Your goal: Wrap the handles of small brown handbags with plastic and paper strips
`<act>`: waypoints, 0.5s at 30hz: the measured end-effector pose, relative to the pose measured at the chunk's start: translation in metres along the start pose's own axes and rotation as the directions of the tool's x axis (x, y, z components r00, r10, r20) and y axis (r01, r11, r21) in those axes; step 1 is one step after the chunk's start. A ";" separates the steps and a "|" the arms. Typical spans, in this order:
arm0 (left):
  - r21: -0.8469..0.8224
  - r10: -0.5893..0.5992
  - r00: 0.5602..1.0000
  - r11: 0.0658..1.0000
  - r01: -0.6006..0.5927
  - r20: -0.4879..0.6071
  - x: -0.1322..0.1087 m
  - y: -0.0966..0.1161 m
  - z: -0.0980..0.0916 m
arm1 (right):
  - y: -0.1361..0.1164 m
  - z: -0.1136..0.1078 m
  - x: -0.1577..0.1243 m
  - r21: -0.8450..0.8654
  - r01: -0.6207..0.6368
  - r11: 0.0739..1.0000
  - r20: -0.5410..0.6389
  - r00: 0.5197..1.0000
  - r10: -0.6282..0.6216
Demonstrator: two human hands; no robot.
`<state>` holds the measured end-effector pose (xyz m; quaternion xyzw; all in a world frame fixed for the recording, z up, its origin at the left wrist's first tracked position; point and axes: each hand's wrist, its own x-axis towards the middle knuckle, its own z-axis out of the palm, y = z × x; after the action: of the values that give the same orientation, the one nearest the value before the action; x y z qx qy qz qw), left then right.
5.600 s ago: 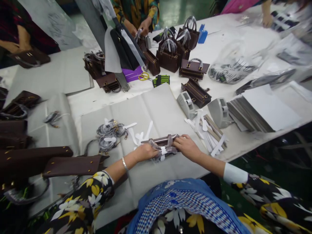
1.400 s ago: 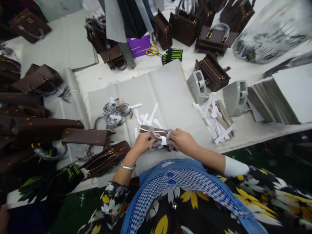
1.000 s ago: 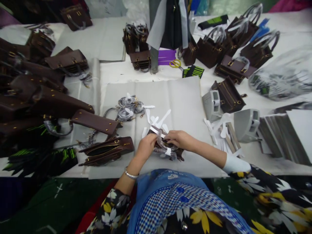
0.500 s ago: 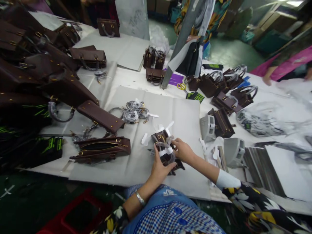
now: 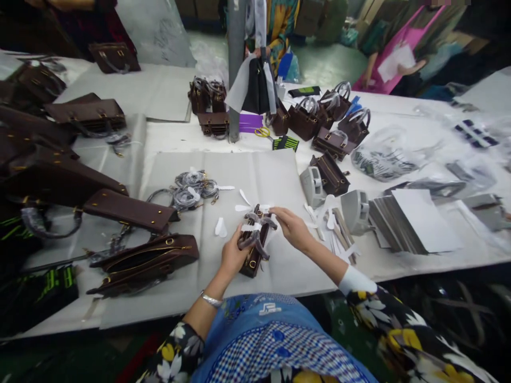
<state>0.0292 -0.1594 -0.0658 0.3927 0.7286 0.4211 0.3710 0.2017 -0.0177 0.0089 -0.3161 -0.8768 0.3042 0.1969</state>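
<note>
- While a big brown bag [image 5: 143,263] lies open on the left, no hand touches it.
- The left hand [image 5: 233,256] is closed around a small brown bag [image 5: 252,258], over the gray sheet [image 5: 255,170].
- The right hand [image 5: 294,230] has its fingertips at the bag's wrapped handle [image 5: 257,219]. It is hard to tell if they pinch it.
- A tape holder [image 5: 313,185] sits further right.

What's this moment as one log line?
left hand: holds brown handbag | right hand: at wrapped handle | under: grey paper sheet
</note>
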 end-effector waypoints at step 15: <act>0.298 0.088 0.968 0.942 -0.157 0.234 0.027 0.012 -0.015 | 0.019 0.009 0.006 -0.318 0.277 0.907 0.622 0.783 -0.022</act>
<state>0.0075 -0.1360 -0.0547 0.5351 0.7153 0.2768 0.3541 0.2007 -0.0058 -0.0090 -0.1630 -0.9584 0.1903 -0.1370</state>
